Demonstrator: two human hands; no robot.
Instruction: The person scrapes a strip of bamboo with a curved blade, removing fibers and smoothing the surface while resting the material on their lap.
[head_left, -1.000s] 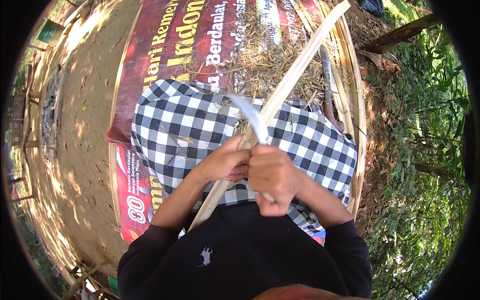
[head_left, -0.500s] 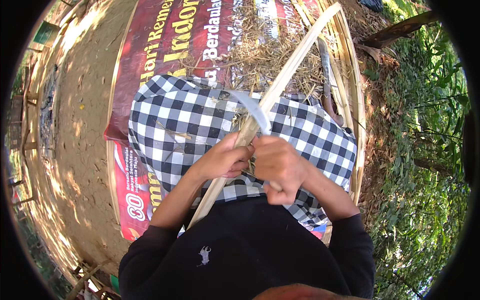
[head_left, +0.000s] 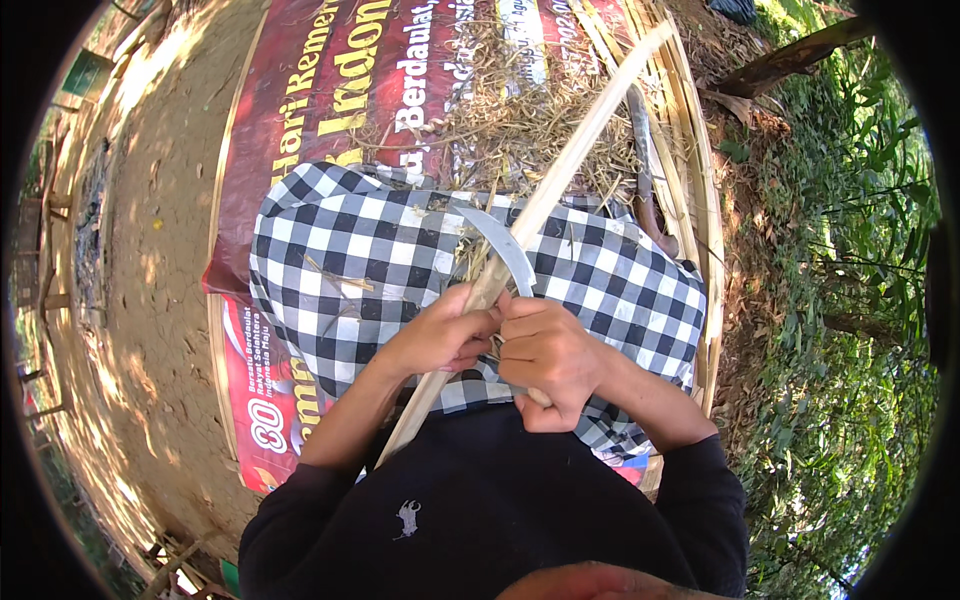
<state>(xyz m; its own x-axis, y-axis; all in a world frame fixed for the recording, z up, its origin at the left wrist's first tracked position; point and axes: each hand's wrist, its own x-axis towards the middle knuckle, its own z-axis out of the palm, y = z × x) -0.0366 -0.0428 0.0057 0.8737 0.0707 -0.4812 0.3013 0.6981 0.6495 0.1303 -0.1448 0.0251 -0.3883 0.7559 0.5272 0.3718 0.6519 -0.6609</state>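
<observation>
A long pale strip of wood or bamboo (head_left: pixel 590 135) runs slantwise from my body to the far right. My left hand (head_left: pixel 438 335) is closed around its lower part, thumb on top. My right hand (head_left: pixel 550 362) is wrapped round the handle of a sickle (head_left: pixel 508 247), and a bit of the pale handle end shows below the fist. The curved blade lies across the strip just beyond my left hand, its tip pointing left. Both hands are close together, over a black-and-white checked cloth (head_left: pixel 350 235) that covers my lap.
Thin curly shavings (head_left: pixel 530 125) are heaped on a red printed banner (head_left: pixel 250 150) ahead. Several long pale strips (head_left: pixel 700 190) lie along its right edge, beside a dark tool with a wooden handle (head_left: pixel 645 170). Bare earth (head_left: pixel 150 300) is on the left, green plants (head_left: pixel 830 400) on the right.
My right hand and the sickle have come slightly nearer my body, and the blade is less blurred. The left hand keeps its hold on the strip. The whole view has shifted a little.
</observation>
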